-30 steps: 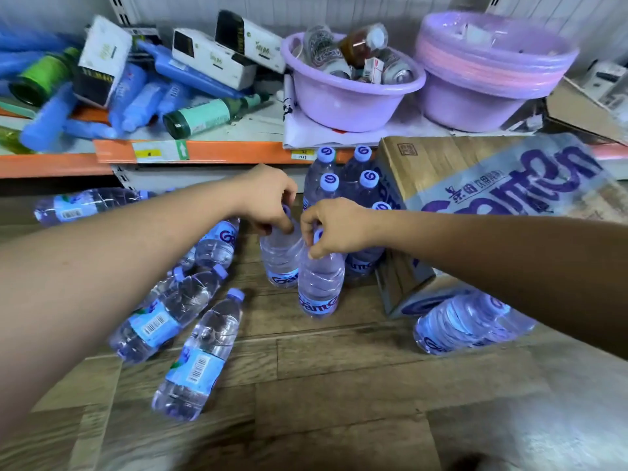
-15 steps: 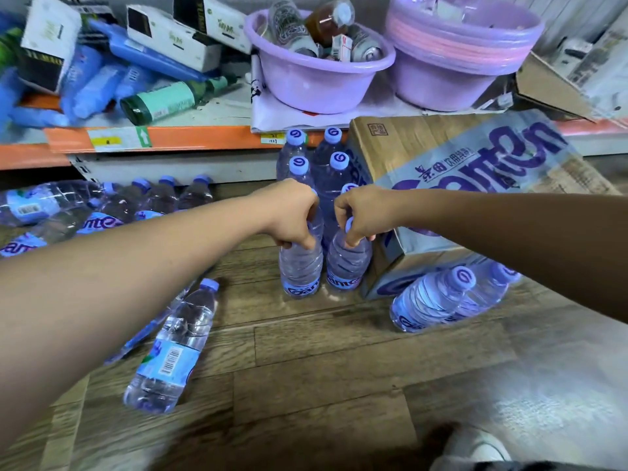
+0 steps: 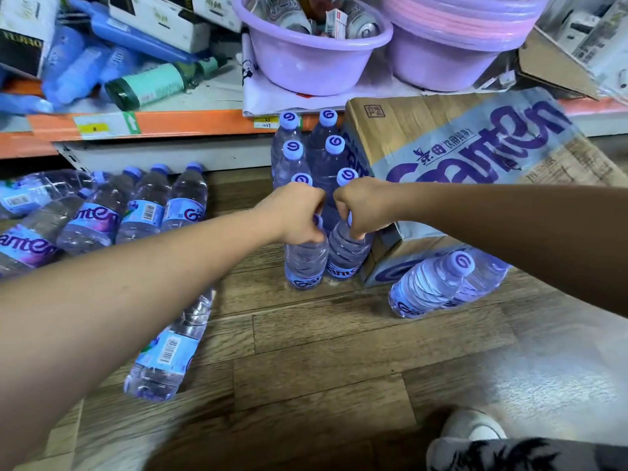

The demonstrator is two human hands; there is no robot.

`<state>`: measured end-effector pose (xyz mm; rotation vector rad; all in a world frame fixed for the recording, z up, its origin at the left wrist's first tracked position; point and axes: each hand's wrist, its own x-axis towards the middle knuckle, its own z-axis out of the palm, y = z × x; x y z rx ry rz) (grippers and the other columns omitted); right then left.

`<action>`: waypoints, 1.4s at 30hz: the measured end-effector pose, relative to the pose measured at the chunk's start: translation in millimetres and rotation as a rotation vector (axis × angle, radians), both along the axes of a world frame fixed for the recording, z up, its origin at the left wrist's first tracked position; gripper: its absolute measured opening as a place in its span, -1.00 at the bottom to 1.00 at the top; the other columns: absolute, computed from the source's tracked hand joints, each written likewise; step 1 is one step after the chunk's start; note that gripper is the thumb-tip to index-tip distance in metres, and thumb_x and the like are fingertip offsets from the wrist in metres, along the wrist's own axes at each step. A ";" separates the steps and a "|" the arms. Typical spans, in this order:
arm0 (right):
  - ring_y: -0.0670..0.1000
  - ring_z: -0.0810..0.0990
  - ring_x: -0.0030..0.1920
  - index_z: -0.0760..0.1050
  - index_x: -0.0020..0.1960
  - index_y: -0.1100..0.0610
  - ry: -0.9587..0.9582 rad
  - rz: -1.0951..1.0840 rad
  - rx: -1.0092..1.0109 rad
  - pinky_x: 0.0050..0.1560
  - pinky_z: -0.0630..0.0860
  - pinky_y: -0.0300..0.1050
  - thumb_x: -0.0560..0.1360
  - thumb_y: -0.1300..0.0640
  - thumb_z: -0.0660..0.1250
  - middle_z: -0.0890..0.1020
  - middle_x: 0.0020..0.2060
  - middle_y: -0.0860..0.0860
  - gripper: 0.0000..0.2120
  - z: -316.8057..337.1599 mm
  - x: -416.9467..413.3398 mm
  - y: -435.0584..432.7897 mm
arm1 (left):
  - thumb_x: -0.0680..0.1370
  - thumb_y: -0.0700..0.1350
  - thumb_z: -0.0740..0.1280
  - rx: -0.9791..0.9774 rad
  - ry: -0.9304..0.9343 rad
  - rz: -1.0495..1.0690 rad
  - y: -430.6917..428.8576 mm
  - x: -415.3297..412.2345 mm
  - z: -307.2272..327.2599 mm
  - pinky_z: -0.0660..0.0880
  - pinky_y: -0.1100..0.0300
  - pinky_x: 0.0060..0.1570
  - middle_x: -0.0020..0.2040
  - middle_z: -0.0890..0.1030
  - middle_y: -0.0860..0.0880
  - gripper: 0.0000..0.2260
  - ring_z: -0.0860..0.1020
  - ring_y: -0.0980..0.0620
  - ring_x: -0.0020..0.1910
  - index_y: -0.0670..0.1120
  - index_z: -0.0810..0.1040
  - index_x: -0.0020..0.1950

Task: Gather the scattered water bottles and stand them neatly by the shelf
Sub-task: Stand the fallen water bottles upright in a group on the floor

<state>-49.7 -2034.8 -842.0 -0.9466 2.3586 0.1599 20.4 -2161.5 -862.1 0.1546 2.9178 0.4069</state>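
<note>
- Here, mid-frame, your left hand (image 3: 295,212) curls its fingers round the cap of the left water bottle (image 3: 304,266); your right hand (image 3: 360,207) grips the neck of the right water bottle (image 3: 345,256).
- Both stand upright on the floor, touching, beside the cardboard carton (image 3: 424,141); six standing bottles (image 3: 293,151) line up behind them, below the orange shelf edge (image 3: 190,120).
- Loose bottles (image 3: 142,205) lie at the left of the frame.

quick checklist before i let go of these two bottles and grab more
1. Left hand grips front-left clear plastic water bottle by its cap: ok.
2. Right hand grips front-right clear plastic water bottle likewise: ok.
3. Both upright, in line with the standing rows: ok.
4. Bases flat on the wooden floor: cannot tell.
5. All bottles gathered: not ok, lying bottles at left.
</note>
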 end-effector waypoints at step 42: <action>0.17 0.56 0.08 0.55 0.05 0.28 -0.165 0.159 0.027 -0.10 0.47 -0.14 0.47 -0.02 0.38 0.60 0.10 0.18 -0.64 -92.9 11.0 -218.8 | 0.54 0.00 0.29 0.065 -0.220 0.643 -236.3 -5.7 -71.6 0.39 0.03 0.13 0.29 0.47 -0.27 -0.51 0.43 -0.25 0.27 -0.24 0.27 0.36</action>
